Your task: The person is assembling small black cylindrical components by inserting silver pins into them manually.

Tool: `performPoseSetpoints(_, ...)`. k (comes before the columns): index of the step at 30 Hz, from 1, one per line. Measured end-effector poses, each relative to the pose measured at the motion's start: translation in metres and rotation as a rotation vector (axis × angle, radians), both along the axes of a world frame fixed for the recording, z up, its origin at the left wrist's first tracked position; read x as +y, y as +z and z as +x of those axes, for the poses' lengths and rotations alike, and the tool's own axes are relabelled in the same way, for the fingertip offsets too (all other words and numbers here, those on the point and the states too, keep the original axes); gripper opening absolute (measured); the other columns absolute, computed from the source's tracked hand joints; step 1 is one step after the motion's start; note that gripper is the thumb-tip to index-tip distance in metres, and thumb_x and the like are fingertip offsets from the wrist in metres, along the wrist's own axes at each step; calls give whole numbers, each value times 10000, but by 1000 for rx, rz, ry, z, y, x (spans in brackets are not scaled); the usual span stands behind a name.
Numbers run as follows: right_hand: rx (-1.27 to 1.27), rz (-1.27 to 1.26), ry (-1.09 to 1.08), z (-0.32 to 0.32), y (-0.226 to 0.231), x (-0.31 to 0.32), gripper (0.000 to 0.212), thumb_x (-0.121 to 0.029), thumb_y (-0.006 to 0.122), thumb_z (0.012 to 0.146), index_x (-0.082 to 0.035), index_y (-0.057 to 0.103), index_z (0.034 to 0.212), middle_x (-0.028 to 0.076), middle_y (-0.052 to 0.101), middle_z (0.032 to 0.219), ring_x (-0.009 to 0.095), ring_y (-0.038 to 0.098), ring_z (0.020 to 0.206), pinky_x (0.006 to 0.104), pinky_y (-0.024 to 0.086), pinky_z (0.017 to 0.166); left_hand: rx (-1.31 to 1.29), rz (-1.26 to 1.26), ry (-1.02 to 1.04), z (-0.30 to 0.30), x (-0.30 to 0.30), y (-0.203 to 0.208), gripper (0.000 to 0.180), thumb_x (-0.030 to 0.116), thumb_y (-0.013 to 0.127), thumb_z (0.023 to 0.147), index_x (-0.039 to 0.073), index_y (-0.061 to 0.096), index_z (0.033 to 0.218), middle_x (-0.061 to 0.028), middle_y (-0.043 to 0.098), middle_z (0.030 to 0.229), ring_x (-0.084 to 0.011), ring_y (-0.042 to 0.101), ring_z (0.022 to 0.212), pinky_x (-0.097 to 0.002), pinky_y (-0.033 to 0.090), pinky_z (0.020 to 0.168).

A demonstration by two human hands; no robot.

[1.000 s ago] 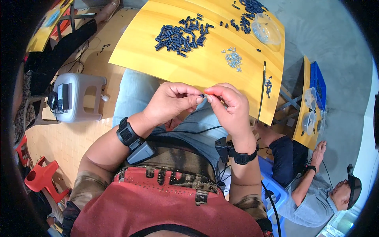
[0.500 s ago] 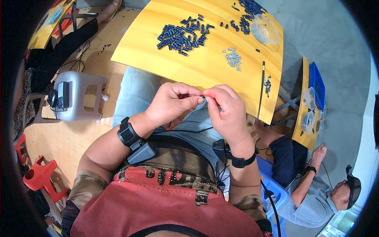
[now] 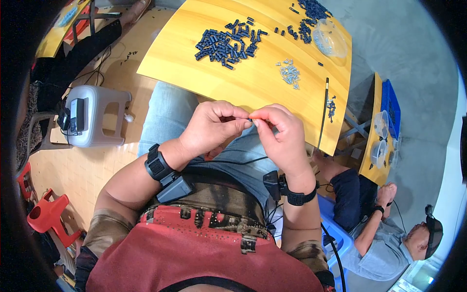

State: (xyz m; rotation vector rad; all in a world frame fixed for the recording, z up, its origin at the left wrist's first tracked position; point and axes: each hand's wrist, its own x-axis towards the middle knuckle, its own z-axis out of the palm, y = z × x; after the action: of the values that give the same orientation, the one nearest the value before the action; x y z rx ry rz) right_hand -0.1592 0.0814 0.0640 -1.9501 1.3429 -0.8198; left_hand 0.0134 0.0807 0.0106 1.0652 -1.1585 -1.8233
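Pinching together over the lap, the left hand [image 3: 214,129] and the right hand [image 3: 279,136] meet fingertip to fingertip just below the near edge of the yellow counter [image 3: 194,63]. Between them sits a tiny dark piece [image 3: 251,119], almost wholly hidden by thumbs and forefingers; both hands are clenched on it, though which one bears it more I cannot tell. Each wrist carries a black band, the left wristband [image 3: 156,165] and the right wristband [image 3: 296,197], each with a small black box and a thin cable.

On the counter, up and to the left of the hands, lies a loose heap of dark blue pieces [image 3: 226,43]. A second dark blue heap [image 3: 311,9] lies at the far edge, with a clear plastic dish [image 3: 330,41] just beside it. Between the first heap and the dish rests a small cluster of silver screws [image 3: 290,73]. A thin black rod [image 3: 323,112] lies along the right edge of the counter, with a few dark bits [image 3: 331,106] touching it.

Left of the counter, on the wooden floor, stands a white plastic stool [image 3: 95,114] carrying a black device. Further down on that side is a red stool [image 3: 46,216]. Right of the counter, another person [image 3: 384,233] in a grey shirt sits low near a second yellow counter [image 3: 372,126] holding clear tubs.
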Motion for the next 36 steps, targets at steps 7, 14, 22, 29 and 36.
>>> performPoseSetpoints(7, -169, 225, -64, -4, -11, -6, 79, 28, 592, 783, -9, 633, 839, 75, 620, 772, 125, 575, 661, 242, 450, 577, 31, -20, 19, 0, -3, -3, 126, 85, 685, 822, 5, 681, 919, -9, 622, 782, -42, 550, 691, -198, 452, 604)
performPoseSetpoints(14, -328, 264, -97, -4, -23, -6, 75, 17, 611, 801, -5, 632, 869, 48, 634, 802, 83, 568, 675, 225, 455, 592, 24, -9, 42, 1, -4, -5, 129, 106, 687, 826, 7, 679, 908, -2, 616, 768, -38, 542, 667, -194, 447, 585)
performPoseSetpoints(22, -478, 313, -201, 2, -23, -2, 85, 7, 636, 807, -4, 634, 892, 30, 638, 783, 60, 573, 678, 200, 463, 598, 54, 36, 7, 2, -6, -1, 168, 151, 661, 856, 7, 667, 943, 11, 627, 742, -32, 540, 646, -182, 445, 559)
performPoseSetpoints(29, -297, 99, -174, -2, -29, 2, 122, 3, 656, 786, 4, 636, 906, 64, 637, 797, 103, 590, 670, 215, 473, 596, 124, -43, 32, -2, -3, -8, 155, 133, 575, 909, -4, 642, 938, 1, 515, 537, -28, 364, 304, -211, 251, 243)
performPoseSetpoints(36, -89, -136, -68, 9, -12, 7, 219, 36, 639, 740, -3, 622, 955, 115, 605, 871, 183, 604, 708, 268, 497, 617, 100, 61, 30, 5, -6, 3, 190, 167, 646, 868, 7, 660, 970, -10, 647, 788, -54, 581, 678, -198, 491, 620)
